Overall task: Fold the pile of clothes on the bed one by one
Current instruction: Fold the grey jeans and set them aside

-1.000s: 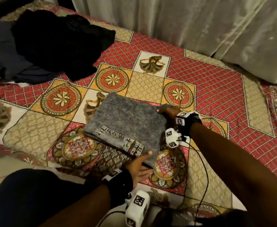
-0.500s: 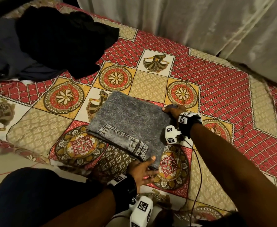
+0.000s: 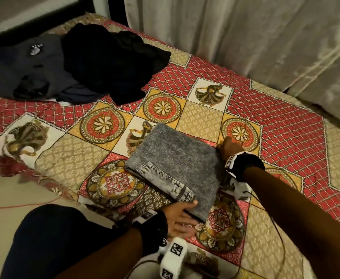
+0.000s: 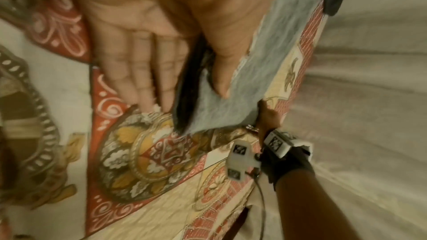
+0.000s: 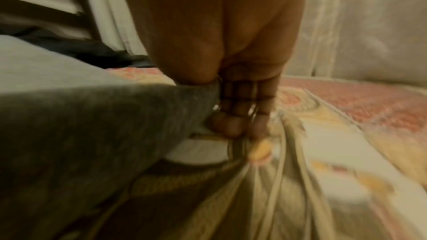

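The folded grey jeans lie square on the patterned bed, near its front edge, with the left hand at the near corner and the right hand at the far right corner. If the jeans are now lifted or slid aside, the risk I see is the stack fanning open: each hand has only a corner, so the unsupported middle layers could sag and slip, and the right hand may drag the bedsheet up with the denim. The left wrist view shows what the head view hides: the left hand's four fingers lie straight and flat under the jeans while the thumb rests on top, a loose hold. The right wrist view, though blurred, shows the right hand's fingers curled round the denim edge. Only the head view shows the unfolded dark clothes waiting at the far left.
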